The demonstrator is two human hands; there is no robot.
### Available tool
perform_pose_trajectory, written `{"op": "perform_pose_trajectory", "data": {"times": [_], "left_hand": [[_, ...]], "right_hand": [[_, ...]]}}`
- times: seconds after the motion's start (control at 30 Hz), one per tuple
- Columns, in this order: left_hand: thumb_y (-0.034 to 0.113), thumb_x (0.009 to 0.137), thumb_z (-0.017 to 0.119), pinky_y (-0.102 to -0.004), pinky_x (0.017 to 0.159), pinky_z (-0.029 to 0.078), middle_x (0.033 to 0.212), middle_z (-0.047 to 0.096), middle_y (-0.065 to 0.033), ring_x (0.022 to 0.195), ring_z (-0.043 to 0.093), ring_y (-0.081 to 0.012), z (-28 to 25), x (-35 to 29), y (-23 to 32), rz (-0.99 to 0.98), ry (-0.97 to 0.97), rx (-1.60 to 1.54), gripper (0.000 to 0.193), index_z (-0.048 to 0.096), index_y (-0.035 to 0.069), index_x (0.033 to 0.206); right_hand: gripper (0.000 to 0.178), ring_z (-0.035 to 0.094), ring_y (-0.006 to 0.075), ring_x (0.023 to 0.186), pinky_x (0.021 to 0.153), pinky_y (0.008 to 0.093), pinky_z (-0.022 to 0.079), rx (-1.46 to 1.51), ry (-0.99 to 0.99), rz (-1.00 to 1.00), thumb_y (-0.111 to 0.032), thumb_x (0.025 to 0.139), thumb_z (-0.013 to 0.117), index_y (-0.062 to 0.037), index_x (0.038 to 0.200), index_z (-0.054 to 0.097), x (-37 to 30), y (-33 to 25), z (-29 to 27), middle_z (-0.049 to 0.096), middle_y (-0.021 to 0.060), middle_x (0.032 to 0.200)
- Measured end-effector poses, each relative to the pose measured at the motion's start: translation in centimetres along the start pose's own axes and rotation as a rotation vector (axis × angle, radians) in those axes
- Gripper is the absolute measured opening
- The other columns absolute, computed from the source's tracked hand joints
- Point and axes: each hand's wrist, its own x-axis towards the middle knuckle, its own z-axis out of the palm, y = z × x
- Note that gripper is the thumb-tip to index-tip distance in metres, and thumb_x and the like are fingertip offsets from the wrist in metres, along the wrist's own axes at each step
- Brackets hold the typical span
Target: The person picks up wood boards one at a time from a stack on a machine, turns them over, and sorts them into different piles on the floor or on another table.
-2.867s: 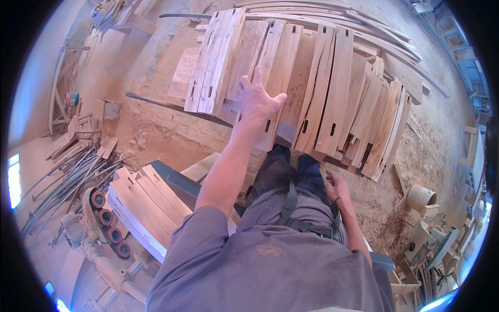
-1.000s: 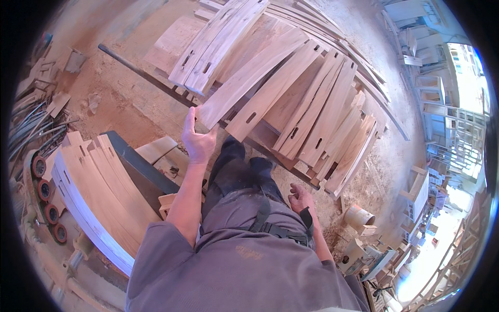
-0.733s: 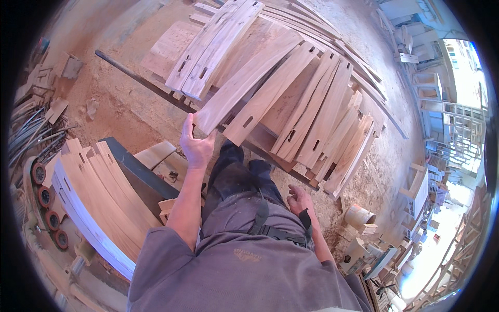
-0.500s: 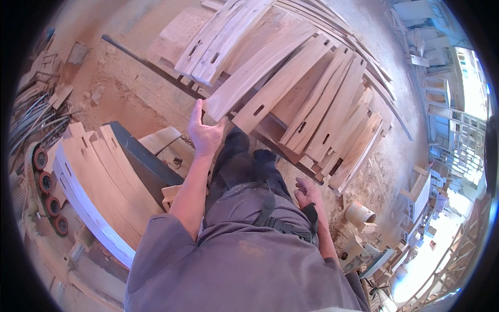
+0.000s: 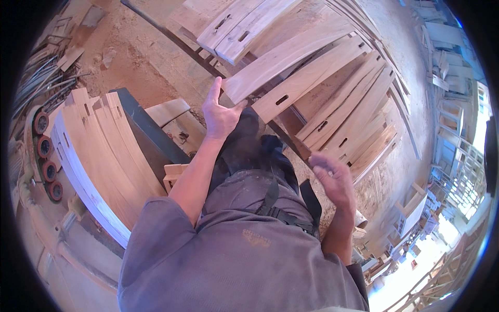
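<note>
My left hand grips the near end of a pale, curved wooden board, index finger along its left edge and thumb at its right corner. No slot shows in this board's near end. Just right of it lies another curved board with a dark slot. My right hand is raised near the front edge of the stack, its fingers loosely bent and holding nothing visible. Closest to it are several slotted boards, fanned out side by side.
Two slotted boards lie at the far left of the stack. To my left, more curved boards stand beside a dark beam and a machine with a row of round wheels. Wood scraps and rods lie beyond.
My right hand has come up from beside my hip toward the stacked boards. The left hand keeps its hold on the board's end. The whole view has shifted slightly.
</note>
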Motion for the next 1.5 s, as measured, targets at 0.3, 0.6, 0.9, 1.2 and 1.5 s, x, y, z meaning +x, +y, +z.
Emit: {"op": "perform_pose_trajectory", "data": {"times": [0.3, 0.6, 0.9, 1.2, 1.5], "left_hand": [[0.005, 0.071, 0.095, -0.0351, 0.093, 0.059, 0.123, 0.071, -0.0163, 0.113, 0.068, -0.0187, -1.2, 0.8, 1.8, -0.446, -0.134, -0.512, 0.09, 0.05, -0.012, 0.147], [0.013, 0.088, 0.081, -0.0421, 0.086, 0.06, 0.117, 0.074, -0.0102, 0.099, 0.072, -0.0245, 1.2, -4.3, 3.0, -0.769, -0.188, -0.885, 0.048, 0.067, 0.002, 0.132], [0.019, 0.095, 0.077, -0.0383, 0.088, 0.056, 0.107, 0.074, -0.0058, 0.091, 0.07, -0.0198, 5.3, -9.6, 7.6, -0.835, -0.216, -1.15, 0.039, 0.068, 0.01, 0.131], [0.02, 0.097, 0.074, -0.0369, 0.086, 0.055, 0.1, 0.073, -0.0048, 0.089, 0.069, -0.0175, 6.2, -10.0, 7.8, -0.851, -0.151, -1.116, 0.032, 0.069, 0.009, 0.127], [0.042, 0.101, 0.06, -0.0415, 0.081, 0.053, 0.094, 0.068, -0.0134, 0.083, 0.065, -0.0271, 3.5, -7.8, 6.3, -1.08, -0.097, -1.337, 0.041, 0.064, 0.008, 0.124]], "right_hand": [[0.02, 0.063, 0.0317, 0.113, 0.113, 0.0447, 0.041, -0.504, 0.289, -0.461, -0.015, 0.091, 0.069, -0.0019, 0.106, 0.073, 14.3, 1.9, -2.1, 0.072, 0.0145, 0.102], [0.015, 0.062, 0.0265, 0.108, 0.12, 0.0463, 0.035, -0.702, 0.258, -0.634, -0.017, 0.089, 0.07, -0.0062, 0.079, 0.068, 13.6, 5.9, -3.4, 0.067, 0.0096, 0.088], [0.006, 0.063, 0.0264, 0.111, 0.121, 0.0468, 0.036, -0.6, 0.176, -0.758, -0.012, 0.088, 0.069, -0.0063, 0.086, 0.072, 11.1, 8.0, -5.6, 0.07, 0.0091, 0.093], [0.028, 0.057, 0.0387, 0.128, 0.116, 0.0475, 0.041, -0.363, 0.333, -0.607, -0.008, 0.087, 0.072, -0.0035, 0.115, 0.07, 11.2, 5.7, -1.9, 0.067, 0.0157, 0.126], [0.032, 0.046, 0.0371, 0.143, 0.122, 0.048, 0.032, -0.692, 0.259, -0.716, -0.02, 0.093, 0.071, -0.0058, 0.121, 0.07, 15.2, 2.9, 1.1, 0.06, 0.0158, 0.141]]}}
